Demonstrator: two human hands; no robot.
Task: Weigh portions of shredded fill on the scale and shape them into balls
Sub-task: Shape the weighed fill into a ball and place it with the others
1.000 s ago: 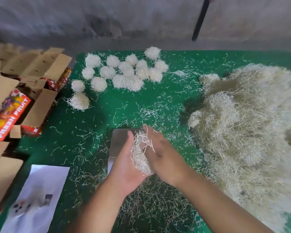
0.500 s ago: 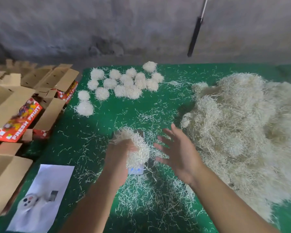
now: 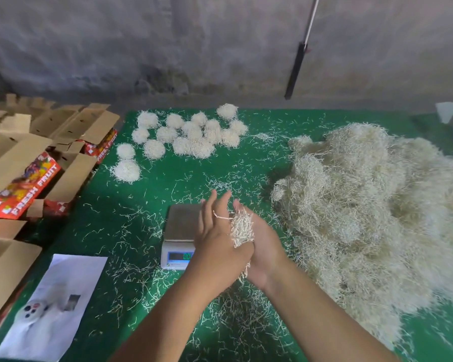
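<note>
While palms face, left hand (image 3: 215, 241) and right hand (image 3: 262, 246) press shredded fill (image 3: 242, 228), fingers straight, grip flat.

pale shredded fill portion (image 3: 242, 228) pressed between palms beside scale (image 3: 182, 227).

The scale (image 3: 181, 226) sits mid-table (image 3: 147, 194); balls (image 3: 188, 134) at its far edge, loose fill (image 3: 364, 205) along the right edge (boxes (image 3: 24, 158) beyond the left).

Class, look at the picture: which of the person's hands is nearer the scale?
Left. The left hand overlaps the scale at its right edge; the right hand lies beyond it, toward the big fill pile.
</note>
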